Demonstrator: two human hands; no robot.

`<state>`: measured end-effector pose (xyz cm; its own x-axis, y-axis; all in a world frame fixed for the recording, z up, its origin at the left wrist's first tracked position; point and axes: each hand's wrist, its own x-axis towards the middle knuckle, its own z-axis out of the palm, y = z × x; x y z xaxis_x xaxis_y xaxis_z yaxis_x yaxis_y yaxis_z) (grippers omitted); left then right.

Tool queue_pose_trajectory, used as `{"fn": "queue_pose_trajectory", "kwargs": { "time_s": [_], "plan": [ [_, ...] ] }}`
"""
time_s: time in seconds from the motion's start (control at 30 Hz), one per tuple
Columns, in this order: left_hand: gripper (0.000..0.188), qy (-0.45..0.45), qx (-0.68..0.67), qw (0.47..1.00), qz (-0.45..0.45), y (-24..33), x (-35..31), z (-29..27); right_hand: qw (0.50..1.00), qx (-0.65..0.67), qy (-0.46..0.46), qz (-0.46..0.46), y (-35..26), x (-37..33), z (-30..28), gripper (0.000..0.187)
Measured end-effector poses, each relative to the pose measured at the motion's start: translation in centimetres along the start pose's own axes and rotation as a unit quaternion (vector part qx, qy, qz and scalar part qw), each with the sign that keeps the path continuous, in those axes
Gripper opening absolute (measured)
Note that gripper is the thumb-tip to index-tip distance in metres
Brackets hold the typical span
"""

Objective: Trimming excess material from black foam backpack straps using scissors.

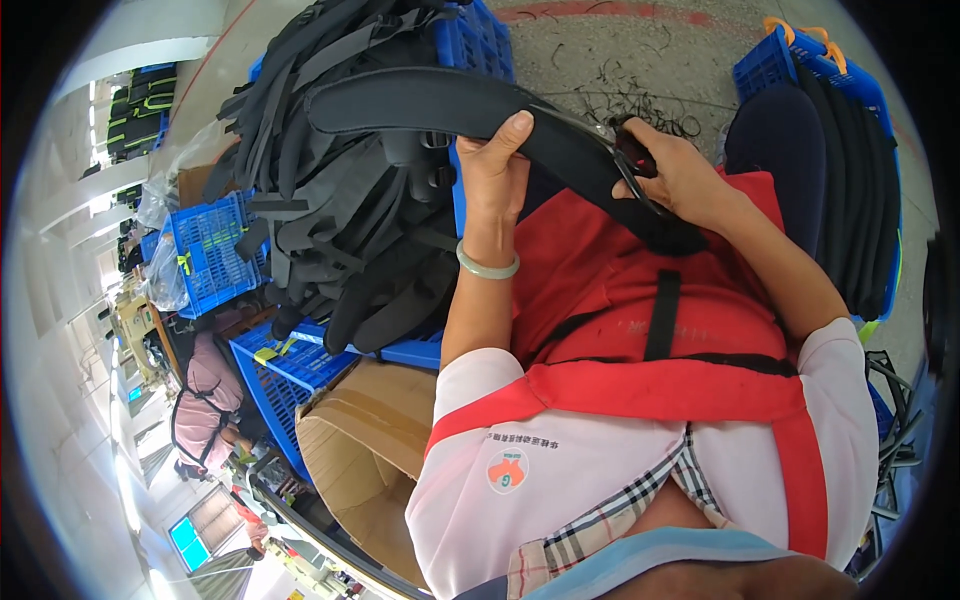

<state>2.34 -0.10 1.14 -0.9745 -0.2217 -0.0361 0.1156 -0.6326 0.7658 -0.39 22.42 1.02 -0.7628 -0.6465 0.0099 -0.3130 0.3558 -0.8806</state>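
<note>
Strap (565, 150) up front, black, padded and curved, held out slantwise above the person's lap, its broad end reaching left over the heap (300, 190) of dark straps. Left hand (493, 168) has it pinched near the middle, thumb on top, fingers tucked underneath. Over on the right, the right hand (685, 175) has its fingers curled round the scissors (630, 152), which sit right over the narrower part of the strap; whether the blades touch it, I cannot tell. Below, the near end of the strap hangs against the red apron (650, 320). A pale bangle (488, 264) rings the left wrist. That heap spills about a blue crate (478, 42), with a cardboard box (365, 430) nearer the person. Out right, another blue crate (768, 62) holds dark pads (845, 190) standing in a row, and dark scraps (645, 105) litter the floor (565, 50) beyond the hands.
</note>
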Motion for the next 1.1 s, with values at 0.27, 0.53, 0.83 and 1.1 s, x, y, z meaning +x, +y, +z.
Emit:
{"fn": "queue_pose_trajectory", "kwargs": {
  "time_s": [0.27,0.53,0.83,1.1],
  "plan": [
    [0.022,-0.003,-0.010,1.000,-0.020,-0.3,-0.5,0.3,1.000,-0.021,0.006,-0.021,-0.4,0.1,0.0,0.054],
    [0.020,-0.029,-0.003,1.000,-0.010,-0.7,-0.6,0.5,1.000,-0.021,0.021,-0.004,-1.0,0.4,0.0,0.051],
    [0.021,-0.007,-0.010,1.000,0.008,0.4,0.1,0.7,0.998,-0.037,0.029,0.029,-1.1,0.6,-0.4,0.051],
    [0.022,-0.023,0.020,0.999,0.013,0.4,-0.2,1.8,0.998,-0.044,0.032,0.018,-1.8,1.1,-0.5,0.056]
  ]
}}
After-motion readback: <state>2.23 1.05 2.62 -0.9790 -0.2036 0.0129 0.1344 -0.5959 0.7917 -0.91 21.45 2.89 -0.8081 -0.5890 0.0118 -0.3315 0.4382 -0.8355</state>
